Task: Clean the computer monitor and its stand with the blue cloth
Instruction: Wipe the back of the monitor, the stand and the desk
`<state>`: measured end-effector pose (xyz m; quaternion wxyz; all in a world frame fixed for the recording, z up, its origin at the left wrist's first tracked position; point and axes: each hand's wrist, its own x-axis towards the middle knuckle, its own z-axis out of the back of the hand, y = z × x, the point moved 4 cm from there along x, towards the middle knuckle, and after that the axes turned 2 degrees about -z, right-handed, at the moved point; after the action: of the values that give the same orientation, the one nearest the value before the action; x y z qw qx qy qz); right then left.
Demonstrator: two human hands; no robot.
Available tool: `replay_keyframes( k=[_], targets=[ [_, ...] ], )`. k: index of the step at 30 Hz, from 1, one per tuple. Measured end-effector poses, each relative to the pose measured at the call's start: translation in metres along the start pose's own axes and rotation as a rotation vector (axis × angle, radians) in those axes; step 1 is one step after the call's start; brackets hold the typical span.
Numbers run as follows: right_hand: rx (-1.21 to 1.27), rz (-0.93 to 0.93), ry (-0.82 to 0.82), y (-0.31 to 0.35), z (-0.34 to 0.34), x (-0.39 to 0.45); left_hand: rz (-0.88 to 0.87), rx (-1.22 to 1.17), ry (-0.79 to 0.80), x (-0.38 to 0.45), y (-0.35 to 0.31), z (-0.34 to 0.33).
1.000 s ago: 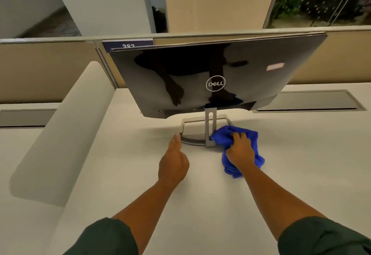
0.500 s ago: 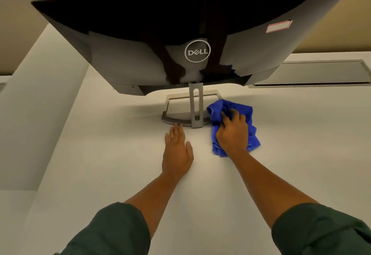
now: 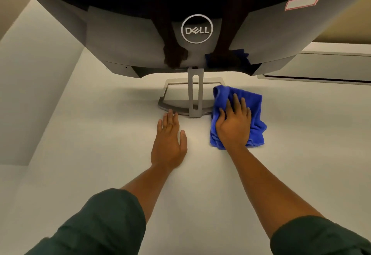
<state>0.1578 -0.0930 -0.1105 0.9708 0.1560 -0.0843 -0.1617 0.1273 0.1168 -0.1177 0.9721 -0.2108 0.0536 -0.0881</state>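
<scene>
The glossy dark back of the Dell monitor [image 3: 128, 40] fills the top of the view, reflecting my arms. Under it its grey metal stand [image 3: 194, 96] sits on the white desk [image 3: 100, 154], an upright slotted post on an open frame base. The crumpled blue cloth [image 3: 253, 114] lies on the desk over the base's right corner. My right hand [image 3: 232, 128] presses flat on the cloth with fingers spread. My left hand [image 3: 169, 140] rests flat on the desk, fingertips touching the base's front edge left of the post.
A white sloped divider panel [image 3: 36, 86] runs along the left of the desk. A long cable tray lid [image 3: 321, 64] sits in the desk at the right, behind the monitor. A red-edged white sticker [image 3: 301, 2] is on the monitor's back.
My head has moved closer and lower, so the monitor looms larger. My left hand went from edge-up to flat near the stand base. The right hand's fingers have flattened on the cloth.
</scene>
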Motion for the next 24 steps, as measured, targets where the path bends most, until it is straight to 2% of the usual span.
replay_keyframes(
  k=[3,7,9,11,15,17,24],
  targets=[
    [-0.008,-0.048,0.029,0.012,-0.005,-0.002,-0.012,0.008,-0.026,0.0,0.0,0.0],
    [-0.003,0.198,0.079,0.029,-0.014,-0.015,-0.042,0.01,-0.071,0.001,-0.001,0.002],
    [0.017,0.23,0.071,0.027,-0.013,-0.014,-0.042,0.002,-0.081,0.001,-0.001,0.002],
    [0.004,0.198,0.043,0.019,-0.01,-0.01,-0.034,-0.012,-0.084,0.0,-0.001,0.001],
    [-0.027,-0.07,0.047,-0.003,-0.008,0.006,-0.018,-0.039,-0.089,0.0,0.0,0.002],
    [-0.047,-0.098,0.048,-0.001,-0.009,0.007,-0.018,-0.043,-0.098,0.0,0.0,0.001],
    [-0.045,0.139,0.085,0.009,-0.011,-0.011,-0.05,-0.025,-0.136,0.001,-0.001,0.0]
  ],
)
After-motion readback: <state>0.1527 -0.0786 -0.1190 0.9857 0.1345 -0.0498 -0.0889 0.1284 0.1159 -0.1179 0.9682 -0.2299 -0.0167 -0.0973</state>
